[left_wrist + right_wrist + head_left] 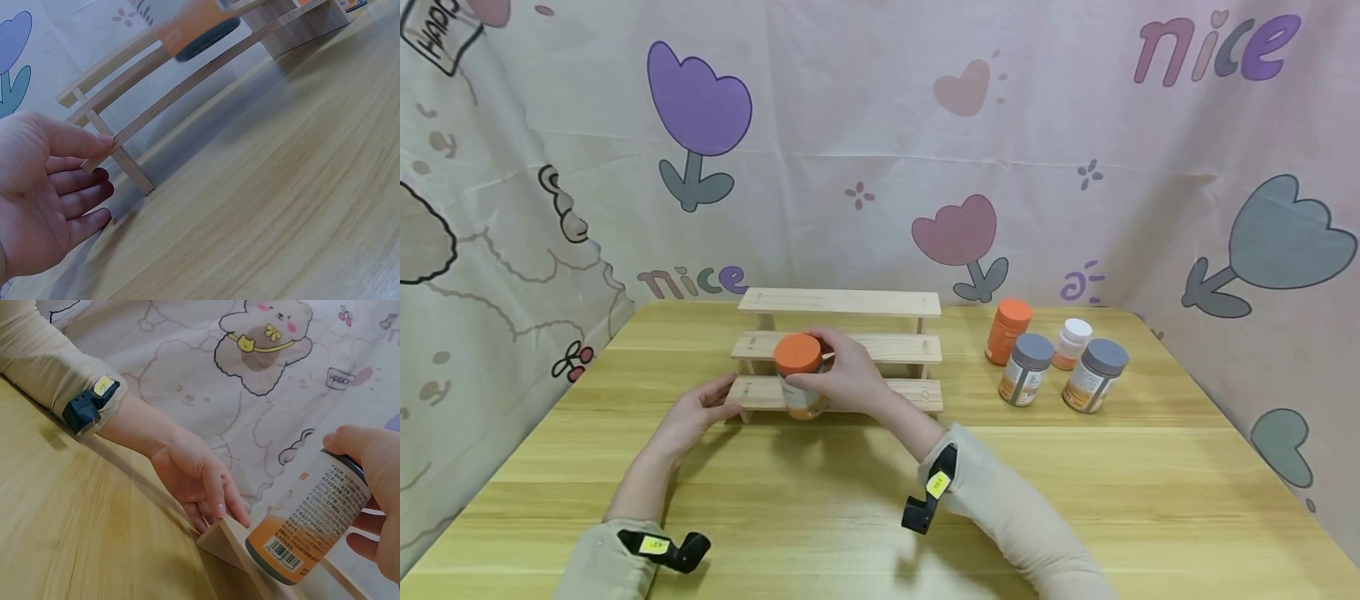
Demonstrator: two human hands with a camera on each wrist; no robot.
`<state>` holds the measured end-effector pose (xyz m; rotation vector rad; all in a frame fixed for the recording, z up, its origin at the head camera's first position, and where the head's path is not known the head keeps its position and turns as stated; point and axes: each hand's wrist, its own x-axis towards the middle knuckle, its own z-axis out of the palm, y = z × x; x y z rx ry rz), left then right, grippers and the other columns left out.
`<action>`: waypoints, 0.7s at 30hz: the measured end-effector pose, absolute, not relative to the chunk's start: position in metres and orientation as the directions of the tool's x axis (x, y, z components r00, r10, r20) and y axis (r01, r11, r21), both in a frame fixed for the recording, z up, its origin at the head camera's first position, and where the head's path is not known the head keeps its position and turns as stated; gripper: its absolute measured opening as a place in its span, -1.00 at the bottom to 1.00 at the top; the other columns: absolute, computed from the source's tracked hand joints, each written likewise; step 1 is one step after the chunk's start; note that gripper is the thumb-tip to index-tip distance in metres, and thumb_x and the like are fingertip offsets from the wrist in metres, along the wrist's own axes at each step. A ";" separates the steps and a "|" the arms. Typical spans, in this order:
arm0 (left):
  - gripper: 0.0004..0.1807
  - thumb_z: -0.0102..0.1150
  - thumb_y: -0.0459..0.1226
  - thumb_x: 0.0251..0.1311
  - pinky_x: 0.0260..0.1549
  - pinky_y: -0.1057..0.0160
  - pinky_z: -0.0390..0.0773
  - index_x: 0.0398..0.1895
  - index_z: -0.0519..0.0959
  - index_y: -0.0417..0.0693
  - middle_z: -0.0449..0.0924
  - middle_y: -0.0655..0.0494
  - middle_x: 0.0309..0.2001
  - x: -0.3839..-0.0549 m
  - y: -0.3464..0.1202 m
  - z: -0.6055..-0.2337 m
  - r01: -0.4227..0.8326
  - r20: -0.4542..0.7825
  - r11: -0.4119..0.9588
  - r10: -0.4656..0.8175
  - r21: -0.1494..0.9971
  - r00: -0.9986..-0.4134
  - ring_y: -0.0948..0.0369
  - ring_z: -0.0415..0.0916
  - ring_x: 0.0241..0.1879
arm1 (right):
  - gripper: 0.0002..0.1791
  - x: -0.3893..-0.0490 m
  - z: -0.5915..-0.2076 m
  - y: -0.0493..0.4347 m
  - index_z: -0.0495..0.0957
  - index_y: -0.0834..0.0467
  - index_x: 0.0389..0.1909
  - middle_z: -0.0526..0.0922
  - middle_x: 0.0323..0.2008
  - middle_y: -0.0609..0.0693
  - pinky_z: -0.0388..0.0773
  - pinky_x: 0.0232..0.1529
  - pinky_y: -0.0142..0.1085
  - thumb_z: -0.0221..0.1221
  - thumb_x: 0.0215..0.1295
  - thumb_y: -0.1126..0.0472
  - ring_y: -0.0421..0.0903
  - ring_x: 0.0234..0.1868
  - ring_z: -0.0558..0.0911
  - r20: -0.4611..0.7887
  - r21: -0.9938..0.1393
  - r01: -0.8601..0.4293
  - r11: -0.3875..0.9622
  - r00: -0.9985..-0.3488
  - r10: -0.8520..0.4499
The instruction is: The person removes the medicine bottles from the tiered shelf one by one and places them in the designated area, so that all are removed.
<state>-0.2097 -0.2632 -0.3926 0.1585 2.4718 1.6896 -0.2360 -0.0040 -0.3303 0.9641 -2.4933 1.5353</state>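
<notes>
In the head view a three-tier wooden display rack (838, 302) stands on the table. My right hand (853, 375) holds a pill bottle (801, 400) with an orange lid and a white-and-orange label, thumb on one side and fingers on the other. The bottle is in front of the lower tiers; its dark base (209, 40) is raised above the lowest board in the left wrist view. At the rack's left end, my left hand (692, 414) pinches the tip of the lowest board, thumb on its edge. In the right wrist view the bottle (306, 519) tilts, label showing.
Right of the rack stand an orange bottle (1007, 333), a small white-capped bottle (1072, 342) and two grey-lidded bottles, one nearer the rack (1025, 371) and one farther right (1093, 379). A printed cloth (850, 108) hangs behind the wooden table (820, 517).
</notes>
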 end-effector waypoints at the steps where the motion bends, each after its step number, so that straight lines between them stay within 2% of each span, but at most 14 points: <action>1: -0.22 0.08 -0.26 0.28 0.25 -0.15 0.06 0.40 -0.08 -0.38 -0.04 -0.40 0.35 -0.210 -0.263 -0.393 0.008 -0.056 0.361 0.167 0.933 -0.984 -0.21 -0.05 0.33 | -0.41 -0.235 -0.329 -0.001 0.44 0.14 0.10 0.57 -0.11 -0.06 0.51 -0.25 -0.44 0.38 0.01 0.14 -0.21 -0.19 0.51 0.359 -0.787 -0.534 0.309 -0.803 -0.476; 9: -0.22 0.09 -0.24 0.27 0.24 -0.15 0.07 0.39 -0.07 -0.39 -0.03 -0.40 0.35 -0.210 -0.264 -0.393 0.024 -0.042 0.364 0.171 0.931 -0.984 -0.23 -0.05 0.33 | -0.39 -0.227 -0.321 0.031 0.43 0.13 0.12 0.57 -0.08 -0.04 0.56 -0.18 -0.30 0.39 0.00 0.18 -0.16 -0.15 0.54 0.341 -0.800 -0.508 0.320 -0.823 -0.455; 16: -0.23 0.08 -0.25 0.27 0.23 -0.16 0.09 0.40 -0.06 -0.38 -0.02 -0.41 0.34 -0.210 -0.264 -0.396 0.025 -0.040 0.366 0.172 0.930 -0.984 -0.22 -0.04 0.33 | -0.38 -0.224 -0.316 0.063 0.41 0.17 0.13 0.56 -0.06 0.03 0.57 -0.15 -0.27 0.37 -0.01 0.26 -0.07 -0.13 0.56 0.334 -0.848 -0.463 0.259 -0.845 -0.418; 21: -0.23 0.08 -0.24 0.28 0.24 -0.14 0.09 0.40 -0.05 -0.38 -0.01 -0.40 0.35 -0.210 -0.264 -0.396 0.022 -0.043 0.371 0.165 0.928 -0.985 -0.20 -0.02 0.33 | -0.38 -0.224 -0.315 0.087 0.40 0.19 0.14 0.56 -0.06 0.09 0.57 -0.13 -0.23 0.37 0.00 0.27 -0.01 -0.12 0.56 0.346 -0.847 -0.460 0.266 -0.858 -0.380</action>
